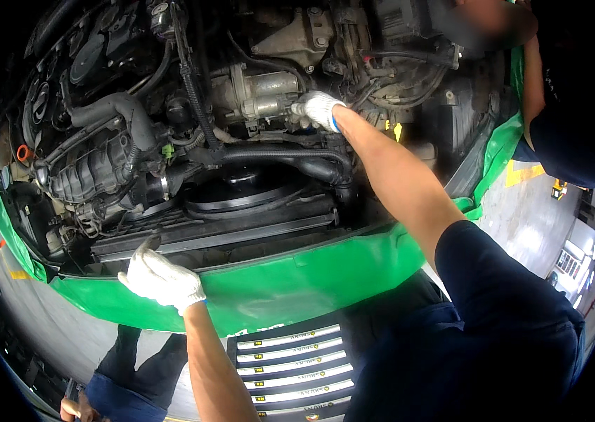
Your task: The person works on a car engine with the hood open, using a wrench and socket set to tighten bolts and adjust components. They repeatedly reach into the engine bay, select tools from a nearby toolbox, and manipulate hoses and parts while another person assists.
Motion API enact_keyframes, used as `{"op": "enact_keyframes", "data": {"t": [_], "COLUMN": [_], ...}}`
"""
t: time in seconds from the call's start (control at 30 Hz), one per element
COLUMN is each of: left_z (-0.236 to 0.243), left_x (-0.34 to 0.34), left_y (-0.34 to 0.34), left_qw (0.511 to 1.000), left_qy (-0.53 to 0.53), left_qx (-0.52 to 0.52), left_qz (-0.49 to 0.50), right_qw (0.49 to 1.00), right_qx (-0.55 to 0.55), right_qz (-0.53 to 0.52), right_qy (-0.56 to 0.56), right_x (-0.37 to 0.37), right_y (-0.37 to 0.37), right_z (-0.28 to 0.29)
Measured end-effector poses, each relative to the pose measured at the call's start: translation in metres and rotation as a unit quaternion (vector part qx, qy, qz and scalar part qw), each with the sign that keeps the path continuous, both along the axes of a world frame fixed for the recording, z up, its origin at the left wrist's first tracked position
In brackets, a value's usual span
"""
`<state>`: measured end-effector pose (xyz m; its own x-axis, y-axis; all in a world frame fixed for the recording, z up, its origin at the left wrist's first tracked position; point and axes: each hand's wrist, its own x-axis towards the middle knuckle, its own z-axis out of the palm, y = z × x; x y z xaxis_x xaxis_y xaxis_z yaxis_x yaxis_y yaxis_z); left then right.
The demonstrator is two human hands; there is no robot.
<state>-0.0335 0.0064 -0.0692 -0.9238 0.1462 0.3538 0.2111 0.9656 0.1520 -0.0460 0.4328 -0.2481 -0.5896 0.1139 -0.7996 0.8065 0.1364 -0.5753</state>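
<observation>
One white-gloved left hand (162, 279) lies relaxed, fingers parted, over the upper edge of the green fender cover (311, 278), well apart from the right hand (320, 111), whose fingers curl at the end of what looks like a starter motor (274, 85) behind the radiator fan (244, 184); whether they grip it I cannot tell. Working well here likely means bracing with the left, keeping the right forearm (399, 172) off the corrugated hose (276, 153), and finding firm purchase before applying force.

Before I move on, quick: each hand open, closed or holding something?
Left hand: open, at the green cover; nothing visible in it.
Right hand: beside the silver cylinder; fingers partly hidden, grip cannot be told.
</observation>
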Motion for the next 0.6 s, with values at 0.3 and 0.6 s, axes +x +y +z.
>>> {"op": "enact_keyframes", "data": {"t": [0.3,0.6], "left_z": [0.001,0.000], "left_x": [0.002,0.002], "left_y": [-0.005,0.000], "left_qw": [0.998,1.000], "left_qy": [-0.023,-0.023], "left_qx": [-0.053,-0.006], "left_qz": [-0.006,0.000], "right_qw": [0.999,0.993], "right_qx": [-0.013,-0.097], "right_qz": [-0.036,-0.065], "right_qy": [0.009,-0.024], "right_x": [0.001,0.006], "right_y": [-0.002,0.004], "right_z": [-0.010,-0.016]}}
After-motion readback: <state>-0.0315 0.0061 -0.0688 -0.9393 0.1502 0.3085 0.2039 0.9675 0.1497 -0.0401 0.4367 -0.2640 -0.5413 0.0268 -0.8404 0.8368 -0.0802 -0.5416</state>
